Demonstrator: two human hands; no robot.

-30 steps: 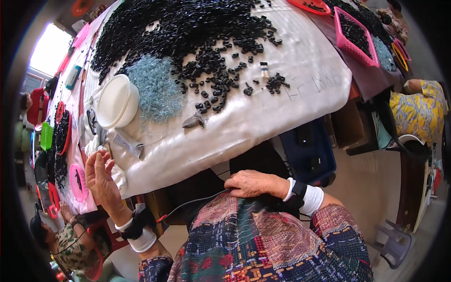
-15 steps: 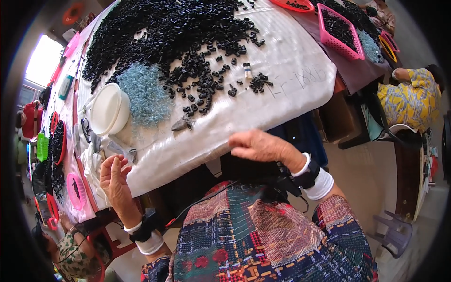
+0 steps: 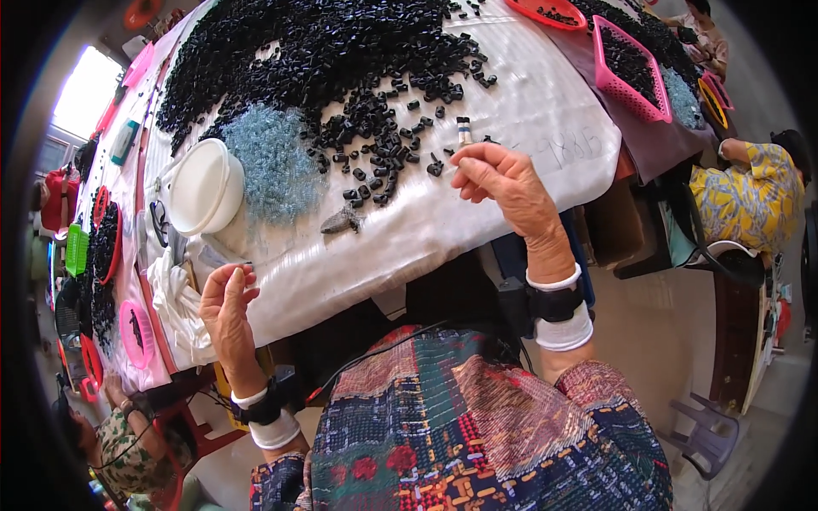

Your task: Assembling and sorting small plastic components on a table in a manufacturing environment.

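At the front left edge of the table, my left hand [image 3: 228, 315] is closed in a pinch, with a small black piece [image 3: 249, 266] just showing at the fingertips. My right hand [image 3: 515, 192] is over the table at the right, thumb and fingers drawn together; what they hold, if anything, is hidden. Behind its fingers stands a small bottle [image 3: 463, 129] with a black top. Loose black plastic pieces [image 3: 375, 166] spread left of that hand, from a large black heap [image 3: 315, 60]. A mound of clear bluish bits [image 3: 271, 162] lies beside a white bowl [image 3: 204, 189].
A grey pointed scrap [image 3: 341, 221] lies near the table's front. White gloves [image 3: 179, 298] and glasses [image 3: 159, 223] rest at the left. A pink basket [image 3: 629, 72] of black pieces stands at the right, near a seated person in yellow [image 3: 741, 187]. Another person [image 3: 136, 443] sits lower left.
My right hand has moved forward and right, from the table's edge to over the small black pile, which it now covers. My left hand has shifted slightly right. The whole view has shifted a little.
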